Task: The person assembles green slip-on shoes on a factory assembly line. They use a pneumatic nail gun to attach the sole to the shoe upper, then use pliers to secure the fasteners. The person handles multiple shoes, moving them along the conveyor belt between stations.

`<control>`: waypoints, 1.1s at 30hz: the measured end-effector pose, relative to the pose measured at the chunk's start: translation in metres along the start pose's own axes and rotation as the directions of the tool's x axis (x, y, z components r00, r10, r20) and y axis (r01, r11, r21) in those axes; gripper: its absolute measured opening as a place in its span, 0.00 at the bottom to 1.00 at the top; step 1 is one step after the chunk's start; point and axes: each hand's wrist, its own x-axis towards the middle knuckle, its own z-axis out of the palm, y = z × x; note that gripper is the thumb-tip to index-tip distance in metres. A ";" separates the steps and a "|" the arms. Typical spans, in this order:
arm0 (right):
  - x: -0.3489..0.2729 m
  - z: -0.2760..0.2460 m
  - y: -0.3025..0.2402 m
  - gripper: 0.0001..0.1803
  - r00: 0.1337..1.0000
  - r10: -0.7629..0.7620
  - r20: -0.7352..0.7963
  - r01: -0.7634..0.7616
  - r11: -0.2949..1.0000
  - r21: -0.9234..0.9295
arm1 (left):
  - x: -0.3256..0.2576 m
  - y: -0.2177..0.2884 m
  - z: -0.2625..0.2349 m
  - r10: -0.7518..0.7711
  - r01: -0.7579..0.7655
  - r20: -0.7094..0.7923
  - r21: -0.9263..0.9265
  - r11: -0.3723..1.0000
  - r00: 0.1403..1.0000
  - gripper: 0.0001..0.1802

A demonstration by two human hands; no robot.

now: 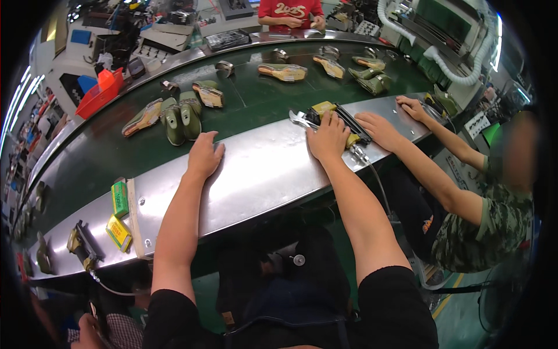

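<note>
My left hand (204,156) rests at the inner edge of the steel ledge, thumb apart and nothing held. Just beyond it, a pair of olive green shoes (181,116) stands on the dark green belt, beside shoe uppers on lasts with tan soles facing up (143,117). My right hand (329,137) lies over a yellow and black air staple gun (324,107), its fingers around the body, partly hiding it. A metal pincer tool (302,119) sits against the gun's left side. An air hose (361,156) runs from the gun off the ledge.
At right, a co-worker's hand (378,131) lies beside my staple gun. Another staple gun (81,247) and green and yellow boxes (119,232) sit on the ledge at left. More lasted uppers (283,72) line the belt. A person in red (290,14) works across it.
</note>
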 end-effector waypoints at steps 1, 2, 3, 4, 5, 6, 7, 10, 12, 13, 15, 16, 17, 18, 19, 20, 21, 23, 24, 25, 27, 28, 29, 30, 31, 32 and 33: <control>-0.001 -0.001 0.001 0.45 1.000 0.000 0.000 0.000 1.000 -0.009 | 0.000 0.000 0.001 0.009 -0.009 -0.010 -0.003 1.000 1.000 0.25; 0.000 -0.001 0.001 0.45 1.000 -0.003 0.002 0.003 1.000 -0.011 | 0.000 -0.001 0.001 0.003 -0.003 -0.008 -0.006 1.000 1.000 0.26; 0.000 -0.001 0.001 0.45 1.000 -0.006 0.003 0.006 1.000 -0.012 | 0.000 -0.002 0.001 -0.003 0.003 -0.006 -0.008 1.000 1.000 0.26; 0.000 -0.002 0.002 0.45 1.000 -0.006 0.004 0.006 1.000 -0.016 | 0.001 -0.001 0.001 -0.007 0.007 -0.002 -0.013 1.000 1.000 0.26; 0.000 -0.003 0.001 0.45 1.000 -0.006 0.008 0.006 1.000 -0.016 | 0.001 -0.001 0.001 -0.016 0.016 0.009 -0.006 1.000 1.000 0.26; -0.001 -0.001 0.000 0.45 1.000 -0.007 0.008 0.007 1.000 -0.015 | -0.001 -0.001 0.000 -0.031 0.031 0.010 -0.009 0.999 0.999 0.26; -0.001 0.000 0.002 0.45 1.000 -0.006 0.006 0.006 1.000 -0.019 | -0.001 0.002 0.001 -0.042 0.042 0.013 -0.017 0.999 0.999 0.26; 0.000 0.002 -0.001 0.45 1.000 -0.008 0.005 0.008 1.000 -0.012 | 0.000 -0.002 -0.003 -0.058 0.059 0.036 -0.012 0.998 0.998 0.26; 0.002 0.001 -0.006 0.45 1.000 -0.005 0.010 0.005 1.000 -0.008 | 0.002 -0.006 -0.006 -0.058 0.058 0.030 -0.001 0.998 0.998 0.26; 0.000 0.002 -0.003 0.45 1.000 -0.005 -0.004 0.005 1.000 -0.019 | 0.002 -0.003 -0.003 -0.051 0.051 0.026 -0.001 0.999 0.998 0.26; 0.004 0.005 -0.002 0.45 0.999 0.002 -0.038 -0.004 0.999 -0.042 | 0.005 -0.001 -0.004 -0.026 0.026 0.020 0.000 1.000 0.999 0.25; 0.005 0.005 -0.007 0.46 1.000 -0.005 -0.022 0.004 0.999 -0.037 | 0.005 -0.006 -0.007 -0.015 0.014 0.005 0.018 1.000 1.000 0.24; 0.004 0.008 -0.010 0.46 0.999 -0.001 -0.051 0.000 1.000 -0.013 | 0.005 -0.008 -0.008 -0.030 0.030 -0.006 0.038 0.999 1.000 0.24; 0.003 0.007 -0.012 0.45 1.000 0.024 -0.014 -0.023 0.999 0.043 | 0.000 -0.008 -0.006 -0.031 0.033 -0.027 0.060 0.998 0.999 0.24; 0.003 0.028 0.005 0.44 0.976 0.048 -0.211 -0.043 0.999 0.030 | 0.004 0.005 0.003 -0.059 0.059 0.002 0.027 0.998 0.998 0.25; 0.007 0.034 0.004 0.40 0.996 0.072 -0.042 -0.064 0.983 0.174 | 0.000 -0.003 0.006 -0.064 0.065 -0.034 0.033 0.997 0.997 0.25; 0.012 0.053 0.027 0.40 0.985 0.064 -0.161 -0.045 0.992 0.116 | 0.008 0.004 0.022 -0.057 0.057 0.016 -0.046 0.997 0.998 0.26; 0.016 0.053 0.013 0.42 0.994 0.021 -0.112 -0.012 0.997 0.073 | 0.020 -0.067 0.044 -0.012 0.010 -0.015 -0.095 0.995 1.000 0.25; 0.006 0.030 -0.017 0.36 0.999 0.020 -0.032 -0.015 0.989 0.145 | 0.015 -0.099 0.025 0.046 -0.047 0.027 0.047 0.998 0.999 0.24; 0.003 0.018 -0.025 0.38 1.000 0.014 -0.021 -0.010 0.984 0.179 | 0.009 -0.101 0.016 0.039 -0.041 0.050 0.055 0.998 0.998 0.23; -0.005 0.011 0.000 0.42 0.997 0.056 -0.049 -0.048 0.987 0.157 | 0.016 -0.080 0.028 0.104 -0.108 0.090 0.035 0.994 0.990 0.23; -0.006 0.013 0.003 0.44 0.995 0.070 -0.069 -0.060 0.990 0.129 | 0.019 -0.077 0.029 0.138 -0.142 0.098 0.036 0.989 0.986 0.23; -0.003 0.015 0.008 0.47 0.993 0.077 -0.090 -0.068 0.993 0.097 | 0.024 -0.078 0.030 0.126 -0.130 0.122 0.028 0.991 0.985 0.24; -0.001 0.018 0.012 0.47 0.992 0.079 -0.097 -0.072 0.994 0.078 | 0.027 -0.082 0.033 0.147 -0.150 0.120 0.018 0.988 0.982 0.23; 0.000 0.022 -0.005 0.47 0.994 0.059 -0.088 -0.052 0.995 0.086 | 0.023 -0.103 0.027 0.127 -0.133 0.125 0.038 0.990 0.984 0.23; 0.001 0.022 -0.007 0.48 0.994 0.054 -0.099 -0.047 0.996 0.079 | 0.024 -0.102 0.027 0.135 -0.141 0.124 0.041 0.989 0.983 0.24; 0.000 0.020 -0.004 0.47 0.997 0.049 -0.061 -0.044 0.995 0.090 | 0.025 -0.102 0.027 0.132 -0.140 0.141 0.054 0.989 0.981 0.24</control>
